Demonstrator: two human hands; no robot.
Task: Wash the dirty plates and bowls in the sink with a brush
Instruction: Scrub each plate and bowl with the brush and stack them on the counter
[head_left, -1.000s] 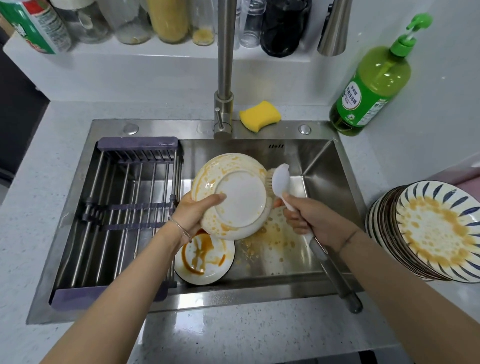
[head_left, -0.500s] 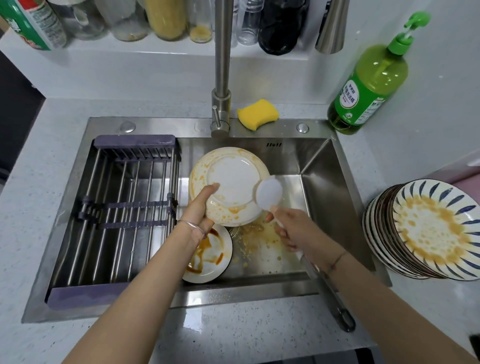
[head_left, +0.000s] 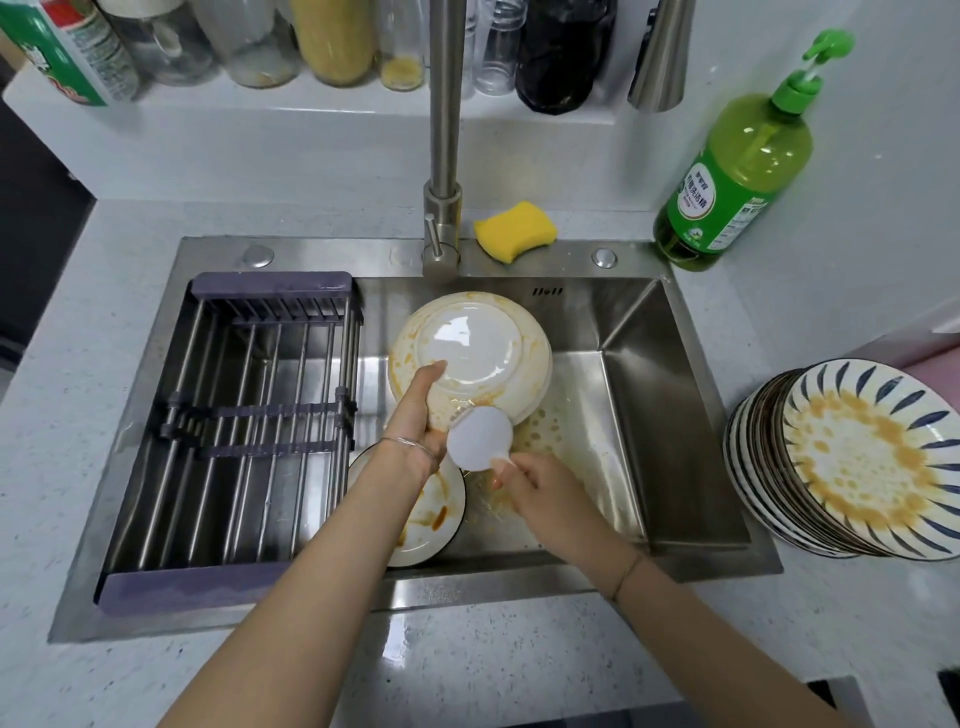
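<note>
A white plate (head_left: 498, 332) smeared with orange sauce is held tilted over the steel sink (head_left: 675, 415), its underside towards me. My left hand (head_left: 415, 410) grips its lower left rim, thumb lying on the underside. My right hand (head_left: 540, 493) holds the handle of a white dish brush (head_left: 480, 438), whose round head is against the plate's lower edge. A second dirty plate (head_left: 436, 519) lies flat on the sink floor under my left forearm. A stack of blue-striped dirty plates (head_left: 857, 457) sits on the counter at the right.
A purple and steel drying rack (head_left: 244, 415) fills the sink's left half. The tap (head_left: 444, 156) rises behind the plate, with a yellow sponge (head_left: 514, 231) beside it and a green soap bottle (head_left: 737, 166) at the back right. Jars and bottles line the back shelf.
The brush head has moved from the plate's right edge down to its lower edge. The plate has tipped so its underside faces me more squarely.
</note>
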